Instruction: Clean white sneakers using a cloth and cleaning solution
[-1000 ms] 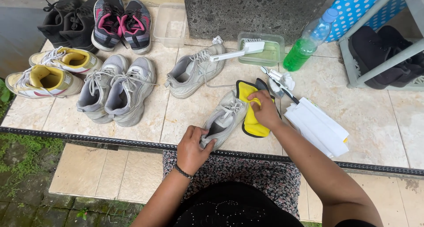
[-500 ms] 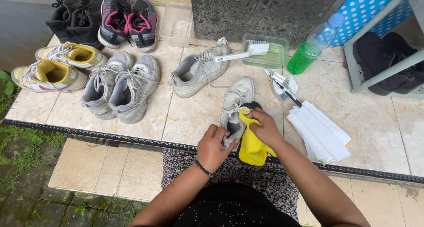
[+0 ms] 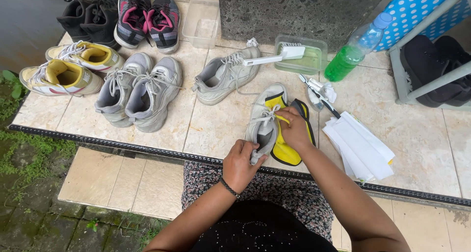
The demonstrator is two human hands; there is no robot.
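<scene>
The left hand (image 3: 241, 160) grips the heel of a grey sneaker (image 3: 265, 120) lying on the tiled floor (image 3: 216, 124), just right of a second grey sneaker (image 3: 226, 74). The right hand (image 3: 293, 128) presses a yellow cloth (image 3: 283, 143) against the held sneaker's side. Folded white cloths (image 3: 360, 146) lie right of that sneaker.
</scene>
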